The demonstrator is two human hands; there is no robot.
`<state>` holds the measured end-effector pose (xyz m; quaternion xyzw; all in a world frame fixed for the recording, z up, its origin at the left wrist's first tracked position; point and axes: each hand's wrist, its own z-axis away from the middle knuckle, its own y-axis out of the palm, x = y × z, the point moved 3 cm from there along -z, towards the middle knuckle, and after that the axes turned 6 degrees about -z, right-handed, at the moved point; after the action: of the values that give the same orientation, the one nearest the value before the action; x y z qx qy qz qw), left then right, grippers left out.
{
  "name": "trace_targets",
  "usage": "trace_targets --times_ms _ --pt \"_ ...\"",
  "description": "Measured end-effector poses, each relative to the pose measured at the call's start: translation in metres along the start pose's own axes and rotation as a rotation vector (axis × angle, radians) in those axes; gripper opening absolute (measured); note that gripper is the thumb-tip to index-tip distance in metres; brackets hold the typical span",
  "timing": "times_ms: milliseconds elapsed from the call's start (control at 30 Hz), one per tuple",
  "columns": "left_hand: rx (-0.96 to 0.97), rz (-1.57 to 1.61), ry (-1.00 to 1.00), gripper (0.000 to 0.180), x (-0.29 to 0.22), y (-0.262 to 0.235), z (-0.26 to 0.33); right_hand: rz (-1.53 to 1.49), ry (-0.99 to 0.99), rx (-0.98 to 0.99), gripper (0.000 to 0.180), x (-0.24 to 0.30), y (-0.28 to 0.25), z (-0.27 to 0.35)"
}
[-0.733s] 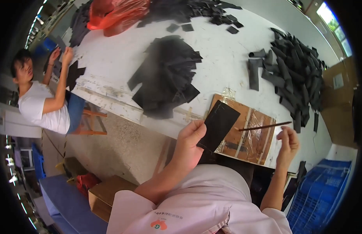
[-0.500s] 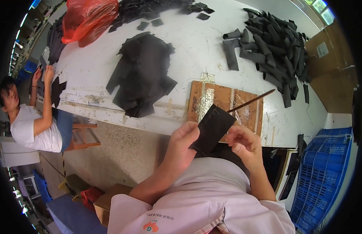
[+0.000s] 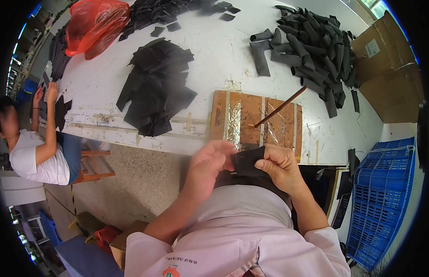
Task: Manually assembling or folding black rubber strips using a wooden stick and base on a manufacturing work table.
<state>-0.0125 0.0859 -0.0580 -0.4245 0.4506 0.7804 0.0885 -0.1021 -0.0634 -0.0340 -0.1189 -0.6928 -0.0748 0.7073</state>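
Note:
Between my hands, in front of my belly, is a small black fabric piece (image 3: pixel 249 161), tilted and bent. My right hand (image 3: pixel 282 168) pinches its right end, thumb on top. My left hand (image 3: pixel 209 167), slightly blurred, has curled fingers at the piece's left end; part of its grip is hidden. Just beyond the hands lies a brown board (image 3: pixel 248 111) fixed to the table with clear tape. A thin dark brown rod (image 3: pixel 281 106) slants up from this board toward the right, touching neither hand.
On the white table (image 3: pixel 214 55) lie a heap of flat black pieces (image 3: pixel 159 87) and a pile of rolled black tubes (image 3: pixel 311 51). A red plastic bag (image 3: pixel 96 30) is far left. At right are a cardboard box (image 3: pixel 385 69) and blue crates (image 3: pixel 380 198). A person (image 3: pixel 43 147) sits left.
The black piece has come down toward me, away from the rod, and turned more level. My right hand has closed on its right end; my left hand has shifted left.

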Motion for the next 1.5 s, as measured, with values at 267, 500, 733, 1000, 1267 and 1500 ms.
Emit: trace_targets --times_ms 267,500,733,1000,1267,1500 --pt "0.215 -0.605 -0.133 0.02 -0.038 0.023 -0.024 0.337 -0.076 0.259 0.008 0.016 -0.012 -0.011" --pt "0.345 -1.088 -0.055 0.013 -0.043 0.031 -0.027 0.408 -0.082 0.41 0.01 0.012 -0.014 -0.02" --pt "0.41 -1.195 -0.042 0.013 -0.039 0.036 -0.022 0.463 -0.091 0.559 0.008 0.008 -0.013 -0.026" --pt "0.336 -1.336 0.116 0.02 -0.027 0.034 -0.013 0.438 -0.049 0.636 0.007 0.001 -0.011 -0.03" --pt "0.25 -1.406 0.195 0.024 -0.018 0.04 -0.005 0.429 -0.076 0.734 0.01 -0.003 -0.011 -0.026" --pt "-0.212 -0.849 0.033 0.012 -0.005 0.021 -0.01 0.869 -0.511 -0.154 0.022 0.017 -0.01 -0.021"
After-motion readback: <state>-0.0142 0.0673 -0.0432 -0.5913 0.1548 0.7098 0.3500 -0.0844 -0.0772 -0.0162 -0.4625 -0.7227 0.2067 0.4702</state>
